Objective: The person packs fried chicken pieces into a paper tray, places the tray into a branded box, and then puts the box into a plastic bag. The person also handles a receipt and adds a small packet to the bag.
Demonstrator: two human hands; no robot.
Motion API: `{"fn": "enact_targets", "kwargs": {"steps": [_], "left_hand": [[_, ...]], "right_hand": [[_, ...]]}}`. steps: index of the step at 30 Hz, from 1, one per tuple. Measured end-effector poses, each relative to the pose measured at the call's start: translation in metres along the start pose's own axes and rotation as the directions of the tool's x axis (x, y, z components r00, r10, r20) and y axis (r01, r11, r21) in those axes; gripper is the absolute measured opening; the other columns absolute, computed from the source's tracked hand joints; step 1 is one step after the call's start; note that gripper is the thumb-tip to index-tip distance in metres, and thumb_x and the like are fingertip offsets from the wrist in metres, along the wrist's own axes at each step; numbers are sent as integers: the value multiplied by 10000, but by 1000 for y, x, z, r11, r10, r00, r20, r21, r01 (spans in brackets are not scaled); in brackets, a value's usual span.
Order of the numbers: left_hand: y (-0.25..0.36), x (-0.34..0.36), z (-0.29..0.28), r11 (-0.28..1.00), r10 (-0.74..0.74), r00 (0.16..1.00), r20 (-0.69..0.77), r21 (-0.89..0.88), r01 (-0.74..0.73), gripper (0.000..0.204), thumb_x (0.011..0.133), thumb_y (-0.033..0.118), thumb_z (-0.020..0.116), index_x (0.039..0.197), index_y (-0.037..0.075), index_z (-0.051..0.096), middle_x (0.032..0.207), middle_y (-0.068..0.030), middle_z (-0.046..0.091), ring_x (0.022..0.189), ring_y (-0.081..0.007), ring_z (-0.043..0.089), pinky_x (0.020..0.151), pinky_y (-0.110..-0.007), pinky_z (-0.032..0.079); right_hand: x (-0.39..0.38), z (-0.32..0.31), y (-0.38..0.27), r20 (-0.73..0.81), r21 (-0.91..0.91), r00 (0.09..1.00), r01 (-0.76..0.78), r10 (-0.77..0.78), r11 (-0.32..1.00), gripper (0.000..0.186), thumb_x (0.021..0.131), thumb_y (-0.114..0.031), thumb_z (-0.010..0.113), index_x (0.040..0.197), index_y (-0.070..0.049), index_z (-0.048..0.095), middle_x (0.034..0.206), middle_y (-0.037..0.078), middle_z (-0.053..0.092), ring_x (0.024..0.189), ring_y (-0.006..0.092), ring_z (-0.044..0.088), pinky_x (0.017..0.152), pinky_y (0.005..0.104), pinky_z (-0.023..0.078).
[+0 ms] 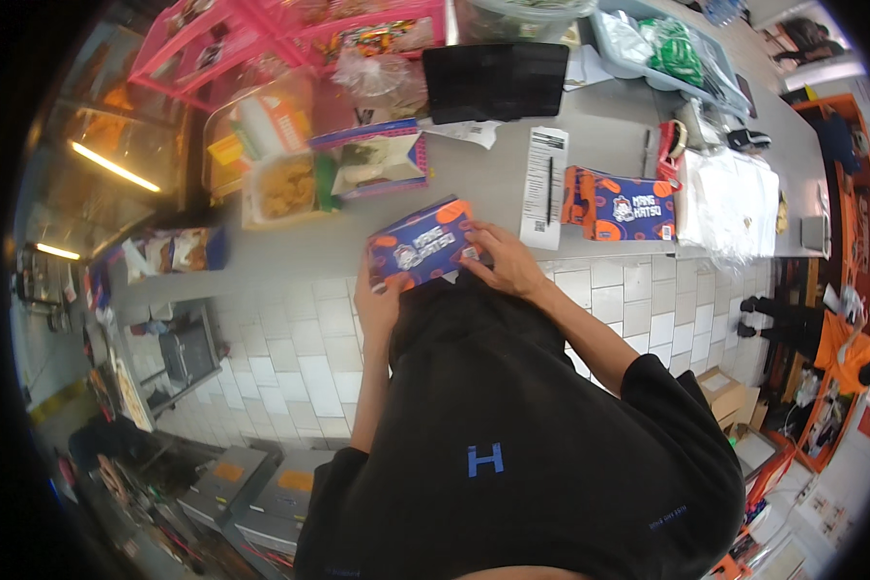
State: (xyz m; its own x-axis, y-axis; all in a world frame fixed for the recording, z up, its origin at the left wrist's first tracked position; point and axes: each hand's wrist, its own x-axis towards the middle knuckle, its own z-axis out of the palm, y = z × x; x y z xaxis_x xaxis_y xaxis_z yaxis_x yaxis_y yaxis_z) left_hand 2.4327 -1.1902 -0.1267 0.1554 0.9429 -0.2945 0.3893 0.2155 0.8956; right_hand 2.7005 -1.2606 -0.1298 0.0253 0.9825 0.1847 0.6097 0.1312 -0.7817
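Between my two hands is a closed purple takeaway box [425, 238] with orange patterns, held in front of me at the near edge of the metal counter. My left hand [379, 298] grips its left end, with the thumb on the near corner. On the right end, my right hand [503, 259] has its fingers and thumb pressed along the side. Just beyond stands an open takeaway box [382, 166] with food and white paper inside. A long printed receipt [544, 188] lies to the right with a dark pen [550, 184] across it. Further right sits another purple and orange takeaway box [630, 205].
A black tablet [495, 82] stands at the back, near pink baskets [358, 21] of packets. Left are a tub of fried food [285, 188] and filled boxes [169, 253]. White plastic bags [730, 198] lie right. A person in an orange shirt [844, 348] is at far right.
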Motion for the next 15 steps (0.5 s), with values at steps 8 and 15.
{"fn": "enact_targets", "kwargs": {"steps": [8,15], "left_hand": [[-40,-14,-24,869,-111,972,209,-454,197,1071,811,-37,765,1635,147,107,1484,-164,399,1299,-293,511,1066,-410,486],[-35,-23,-27,680,-102,949,299,-675,286,872,829,-39,695,1546,168,242,1433,-124,387,1298,-276,483,1041,-418,501]], "right_hand": [[32,24,-13,266,98,917,-334,299,938,635,874,-375,749,1418,-139,521,1269,276,596,1173,432,587,1007,487,475],[40,52,-3,155,572,951,-307,268,761,498,908,-332,749,1302,-64,601,1326,224,534,1162,277,552,976,407,470]]}}
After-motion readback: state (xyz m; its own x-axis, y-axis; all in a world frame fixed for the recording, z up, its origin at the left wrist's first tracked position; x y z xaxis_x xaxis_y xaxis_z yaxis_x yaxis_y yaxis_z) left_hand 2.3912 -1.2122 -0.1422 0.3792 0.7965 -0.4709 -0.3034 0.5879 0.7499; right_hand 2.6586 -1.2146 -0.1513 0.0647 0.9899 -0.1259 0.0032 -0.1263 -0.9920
